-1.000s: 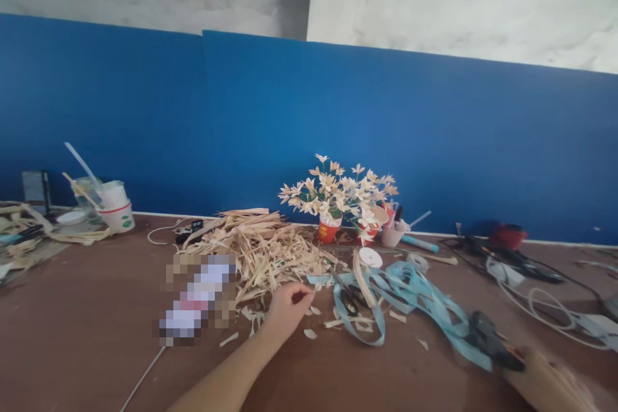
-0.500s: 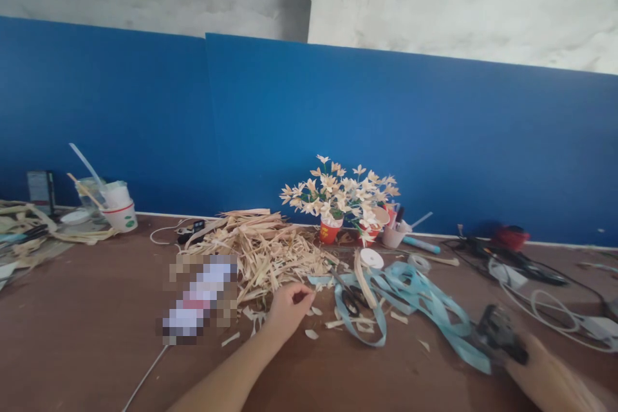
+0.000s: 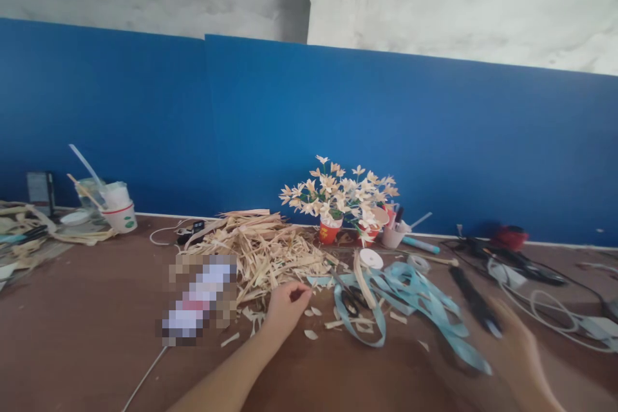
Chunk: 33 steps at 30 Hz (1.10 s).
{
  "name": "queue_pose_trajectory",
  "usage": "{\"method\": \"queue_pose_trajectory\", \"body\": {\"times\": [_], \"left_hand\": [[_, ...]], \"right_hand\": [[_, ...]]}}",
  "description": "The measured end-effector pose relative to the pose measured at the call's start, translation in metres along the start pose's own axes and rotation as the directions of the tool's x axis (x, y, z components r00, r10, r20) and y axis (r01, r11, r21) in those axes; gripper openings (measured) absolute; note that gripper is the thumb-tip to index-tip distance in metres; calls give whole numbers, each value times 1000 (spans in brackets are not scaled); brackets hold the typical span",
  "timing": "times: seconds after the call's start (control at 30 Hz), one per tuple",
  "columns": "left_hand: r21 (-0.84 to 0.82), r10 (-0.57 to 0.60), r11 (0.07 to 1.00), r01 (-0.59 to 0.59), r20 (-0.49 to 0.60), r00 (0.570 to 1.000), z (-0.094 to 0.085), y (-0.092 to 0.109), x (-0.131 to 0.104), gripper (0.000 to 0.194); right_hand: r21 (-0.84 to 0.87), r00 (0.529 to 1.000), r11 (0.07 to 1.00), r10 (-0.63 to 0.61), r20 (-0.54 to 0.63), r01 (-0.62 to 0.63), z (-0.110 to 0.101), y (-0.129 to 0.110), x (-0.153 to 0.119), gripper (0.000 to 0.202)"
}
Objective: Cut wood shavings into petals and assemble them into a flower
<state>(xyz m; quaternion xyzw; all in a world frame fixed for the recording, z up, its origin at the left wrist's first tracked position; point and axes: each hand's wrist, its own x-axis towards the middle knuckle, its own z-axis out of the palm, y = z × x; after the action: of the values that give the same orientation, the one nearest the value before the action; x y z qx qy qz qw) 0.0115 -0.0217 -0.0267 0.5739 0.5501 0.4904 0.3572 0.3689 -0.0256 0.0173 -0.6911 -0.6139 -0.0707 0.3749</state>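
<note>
My left hand point(image 3: 284, 309) is closed in a pinch over the table, at the near edge of a heap of dried husk strips point(image 3: 261, 251). Anything between its fingertips is too small to make out. At the right, my right hand point(image 3: 519, 347) is blurred by motion, with its fingers at the near end of a long dark tool point(image 3: 470, 296), whose kind I cannot tell. Between the hands lie looped light-blue ribbon point(image 3: 425, 299) and dark-handled scissors point(image 3: 353, 299), partly covered by a pale husk strip point(image 3: 363, 280).
Husk flowers point(image 3: 338, 190) stand in red cups point(image 3: 330, 232) by the blue partition point(image 3: 290, 109). A white cup point(image 3: 393, 235) holds pens. Left of the husks lies a pixelated device point(image 3: 200, 299) with a cord. Cables point(image 3: 541, 309) and a charger point(image 3: 601, 327) lie far right.
My right hand has moved slightly, and the dark tool has swung, now showing lengthwise and pointing away toward the back. My left hand has hardly moved.
</note>
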Motion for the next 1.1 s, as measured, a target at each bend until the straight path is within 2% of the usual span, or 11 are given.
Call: {"method": "queue_pose_trajectory", "body": {"times": [0.1, 0.2, 0.27, 0.33, 0.4, 0.5, 0.6, 0.9, 1.1], "left_hand": [[24, 25, 999, -25, -31, 999, -1, 0, 1, 18], [45, 41, 998, -39, -54, 998, -2, 0, 2, 18], [49, 41, 998, -38, -62, 997, -3, 0, 2, 18], [44, 34, 999, -31, -70, 997, -4, -1, 2, 17], [38, 22, 999, -19, -77, 997, -4, -3, 2, 17], [44, 16, 999, -12, -82, 996, -5, -5, 4, 17], [46, 18, 999, -15, -81, 997, -5, -7, 5, 17], [51, -5, 999, 10, -80, 997, -5, -1, 4, 18], [24, 3, 1000, -2, -76, 997, -4, -4, 4, 18]], "right_hand": [[158, 976, 964, -220, 7, 216, 18, -35, 2, 19], [319, 880, 859, -458, 129, 400, 33, -76, -1, 10], [436, 799, 793, -555, 230, 425, 42, -104, -5, 6], [521, 736, 740, -618, 276, 426, 51, -128, -10, 7], [566, 705, 710, -647, 290, 419, 62, -145, -16, 8], [591, 723, 707, -632, 279, 389, 76, -153, -26, 9], [605, 735, 705, -621, 273, 371, 85, -150, -35, 12], [597, 708, 714, -629, 320, 364, 85, -147, -42, 23], [578, 713, 733, -615, 337, 358, 87, -147, -44, 25]]}}
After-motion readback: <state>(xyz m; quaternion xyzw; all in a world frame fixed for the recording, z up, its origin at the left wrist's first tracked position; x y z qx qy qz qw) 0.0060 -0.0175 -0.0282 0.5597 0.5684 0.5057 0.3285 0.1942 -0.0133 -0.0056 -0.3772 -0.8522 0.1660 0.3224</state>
